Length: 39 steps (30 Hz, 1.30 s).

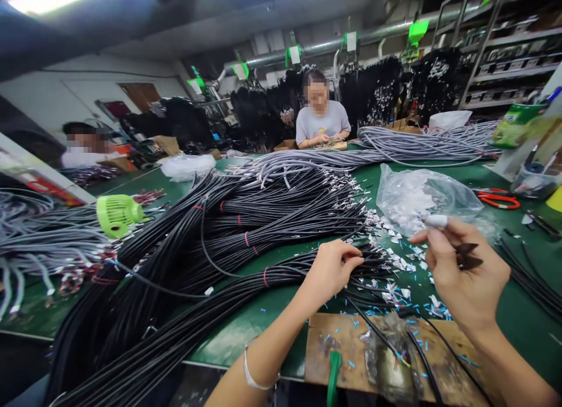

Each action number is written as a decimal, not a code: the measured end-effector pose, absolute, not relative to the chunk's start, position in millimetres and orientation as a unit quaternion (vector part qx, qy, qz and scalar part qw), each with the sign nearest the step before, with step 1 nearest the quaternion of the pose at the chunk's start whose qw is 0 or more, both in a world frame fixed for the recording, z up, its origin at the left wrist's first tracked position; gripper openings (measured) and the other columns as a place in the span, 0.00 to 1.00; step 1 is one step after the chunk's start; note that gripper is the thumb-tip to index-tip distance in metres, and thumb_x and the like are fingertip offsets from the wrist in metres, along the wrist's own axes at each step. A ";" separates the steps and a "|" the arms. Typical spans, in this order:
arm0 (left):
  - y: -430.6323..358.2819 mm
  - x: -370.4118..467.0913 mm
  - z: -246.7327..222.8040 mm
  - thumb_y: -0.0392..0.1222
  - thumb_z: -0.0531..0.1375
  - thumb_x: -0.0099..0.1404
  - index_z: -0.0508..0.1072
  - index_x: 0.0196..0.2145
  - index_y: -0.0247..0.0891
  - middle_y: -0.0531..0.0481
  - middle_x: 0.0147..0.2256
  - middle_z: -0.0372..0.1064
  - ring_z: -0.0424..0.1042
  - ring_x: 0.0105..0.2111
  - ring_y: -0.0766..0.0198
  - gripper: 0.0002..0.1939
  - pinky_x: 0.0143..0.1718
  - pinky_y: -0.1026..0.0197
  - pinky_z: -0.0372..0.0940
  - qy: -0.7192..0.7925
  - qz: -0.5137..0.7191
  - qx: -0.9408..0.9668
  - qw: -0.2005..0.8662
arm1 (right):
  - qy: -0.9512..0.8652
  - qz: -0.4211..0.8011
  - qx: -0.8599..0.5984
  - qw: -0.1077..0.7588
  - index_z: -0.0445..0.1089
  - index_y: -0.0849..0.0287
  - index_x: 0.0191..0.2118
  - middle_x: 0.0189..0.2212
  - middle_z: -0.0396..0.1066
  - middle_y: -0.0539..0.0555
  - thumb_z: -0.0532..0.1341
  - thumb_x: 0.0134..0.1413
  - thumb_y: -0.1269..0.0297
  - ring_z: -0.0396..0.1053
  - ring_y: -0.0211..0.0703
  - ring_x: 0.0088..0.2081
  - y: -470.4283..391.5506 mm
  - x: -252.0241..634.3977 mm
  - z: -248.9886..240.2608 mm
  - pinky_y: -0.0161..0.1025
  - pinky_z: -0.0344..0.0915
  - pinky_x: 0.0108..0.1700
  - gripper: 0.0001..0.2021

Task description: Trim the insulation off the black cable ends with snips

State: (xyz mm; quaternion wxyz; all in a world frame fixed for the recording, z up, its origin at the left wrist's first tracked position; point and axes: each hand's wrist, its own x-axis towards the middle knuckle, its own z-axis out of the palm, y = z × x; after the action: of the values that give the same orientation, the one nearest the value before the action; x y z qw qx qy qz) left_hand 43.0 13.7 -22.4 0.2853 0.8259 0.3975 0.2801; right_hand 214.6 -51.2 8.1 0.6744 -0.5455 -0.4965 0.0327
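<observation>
My left hand (336, 269) is at the stripped end of a bundle of black cables (281, 272), thumb and fingers curled together on a black cable. The exact grip is partly hidden by the fingers. My right hand (468, 278) is raised over the table to the right, with a white cover on one fingertip. Closed in it is a small dark-handled tool (469, 256), whose working end does not show. Below both hands lies a wooden board (320, 348) with a taped metal block (390, 366), and a cable end with thin coloured wires (401, 359) rests over it.
More black cable bundles (211, 219) and grey cables (316, 158) cover the green table. A plastic bag of white pieces (421, 199), red-handled scissors (498, 199) and a green fan (117, 215) stand around. White and blue scraps are scattered about. A person (322, 123) sits opposite.
</observation>
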 end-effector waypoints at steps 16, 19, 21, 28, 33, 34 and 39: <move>-8.4 50.7 -6.2 0.28 0.58 0.62 0.74 0.37 0.32 0.44 0.33 0.73 0.72 0.34 0.63 0.07 0.37 0.62 0.68 0.280 0.530 0.791 0.121 | -0.647 0.008 -0.565 0.512 0.71 0.57 0.32 0.24 0.74 0.50 0.59 0.54 0.61 0.71 0.39 0.21 -46.0 217.8 -1.5 0.33 0.66 0.22 0.07; -18.1 52.5 -3.4 0.29 0.60 0.61 0.75 0.36 0.31 0.43 0.31 0.73 0.72 0.32 0.64 0.06 0.35 0.64 0.68 0.252 0.558 0.784 0.107 | -0.683 0.037 -0.516 0.516 0.71 0.57 0.32 0.26 0.74 0.50 0.59 0.55 0.64 0.71 0.38 0.24 -49.9 211.4 -0.1 0.32 0.68 0.25 0.06; -21.4 51.2 -2.0 0.29 0.59 0.61 0.76 0.35 0.31 0.44 0.30 0.73 0.72 0.30 0.64 0.06 0.33 0.65 0.68 0.257 0.559 0.780 0.114 | -0.692 0.040 -0.498 0.521 0.71 0.57 0.32 0.26 0.73 0.50 0.59 0.55 0.64 0.69 0.37 0.23 -52.8 208.0 2.0 0.31 0.67 0.25 0.05; -22.2 44.3 0.7 0.32 0.56 0.64 0.75 0.35 0.34 0.45 0.29 0.74 0.70 0.26 0.64 0.08 0.28 0.64 0.65 0.296 0.515 0.796 0.117 | -0.688 0.030 -0.478 0.545 0.70 0.56 0.29 0.23 0.70 0.48 0.62 0.52 0.65 0.66 0.36 0.21 -57.0 204.0 6.0 0.31 0.64 0.22 0.03; -22.1 43.6 -0.3 0.32 0.54 0.65 0.75 0.35 0.32 0.44 0.28 0.73 0.69 0.25 0.64 0.09 0.27 0.64 0.64 0.285 0.504 0.808 0.112 | -0.696 -0.012 -0.471 0.541 0.70 0.55 0.30 0.24 0.72 0.48 0.62 0.52 0.66 0.68 0.37 0.22 -56.3 202.8 3.3 0.32 0.65 0.25 0.02; -22.2 43.4 0.5 0.32 0.54 0.65 0.75 0.35 0.32 0.44 0.28 0.73 0.69 0.25 0.64 0.09 0.27 0.64 0.64 0.287 0.503 0.807 0.117 | -0.694 -0.020 -0.475 0.540 0.70 0.55 0.30 0.24 0.72 0.48 0.62 0.52 0.66 0.68 0.36 0.22 -56.1 203.1 2.1 0.32 0.66 0.25 0.02; -23.2 41.5 9.9 0.31 0.53 0.65 0.74 0.29 0.32 0.48 0.24 0.70 0.67 0.24 0.65 0.11 0.27 0.64 0.61 0.328 0.489 0.787 0.184 | -0.693 -0.035 -0.545 0.471 0.68 0.56 0.41 0.23 0.73 0.48 0.58 0.56 0.57 0.70 0.39 0.20 -53.9 205.8 -4.4 0.32 0.66 0.21 0.11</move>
State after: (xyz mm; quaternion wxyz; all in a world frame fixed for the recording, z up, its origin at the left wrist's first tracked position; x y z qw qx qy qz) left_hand 41.5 -23.2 9.9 0.1843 0.7871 0.3275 0.4891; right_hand 205.8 -53.9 -4.4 0.4711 -0.5445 -0.6931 -0.0346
